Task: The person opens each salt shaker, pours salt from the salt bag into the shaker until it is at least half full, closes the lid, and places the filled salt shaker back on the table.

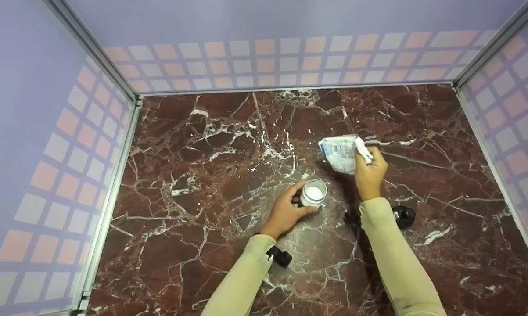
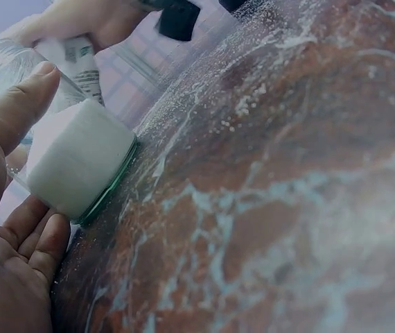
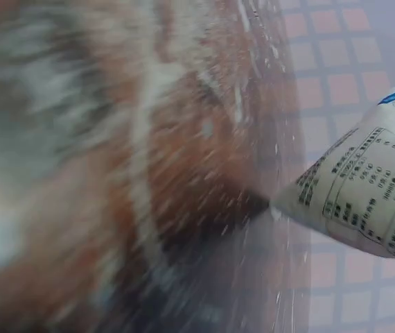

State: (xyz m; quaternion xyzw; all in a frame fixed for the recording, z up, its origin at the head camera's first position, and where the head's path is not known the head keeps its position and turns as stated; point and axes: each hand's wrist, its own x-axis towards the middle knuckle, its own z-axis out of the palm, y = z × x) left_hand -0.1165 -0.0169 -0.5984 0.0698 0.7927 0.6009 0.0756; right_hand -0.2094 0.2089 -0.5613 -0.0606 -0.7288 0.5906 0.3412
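A small clear glass jar, with white granular stuff inside, stands upright on the tabletop. My left hand holds it, thumb on the near side and fingers on the far side. In the left wrist view the white contents of the jar look high against the glass. To the right and farther back, my right hand grips the bunched white top of a printed packet. One lower corner of the packet points down near the table in the right wrist view. The packet's contents are hidden.
White grains lie scattered on the dark red marbled table, mostly left of the packet and behind the jar. Tiled panels wall the table at the back and sides. A black wrist camera sits on the left sleeve, another by the right.
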